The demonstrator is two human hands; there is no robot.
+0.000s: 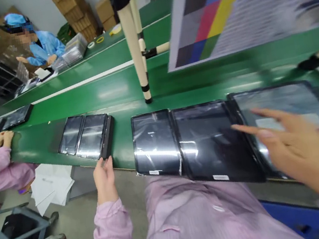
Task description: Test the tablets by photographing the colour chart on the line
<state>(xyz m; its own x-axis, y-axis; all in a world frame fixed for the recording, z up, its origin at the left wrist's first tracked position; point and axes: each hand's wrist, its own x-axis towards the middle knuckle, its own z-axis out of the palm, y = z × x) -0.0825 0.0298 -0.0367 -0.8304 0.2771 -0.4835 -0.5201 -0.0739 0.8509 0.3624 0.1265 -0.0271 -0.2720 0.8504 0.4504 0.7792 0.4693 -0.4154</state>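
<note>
1. Hands (7, 138) of a pink-sleeved co-worker are resting at the green bench (117, 90).
2. Your left hand (105, 180) is reaching the left stack (91, 135) at its near corner; fingers are curving, part-open. Can't tell if they're pinching.
3. Two black panels (155, 143) are lying flat in front of you, rectangular, glossy film wrinkling and catching glare.
4. Your right hand (303, 147) is spreading over the right panel (279, 96), seemingly gripping nothing; contact unclear. Looks like you're spanning both groups; slick film is probably calling for light edge contact.
</note>
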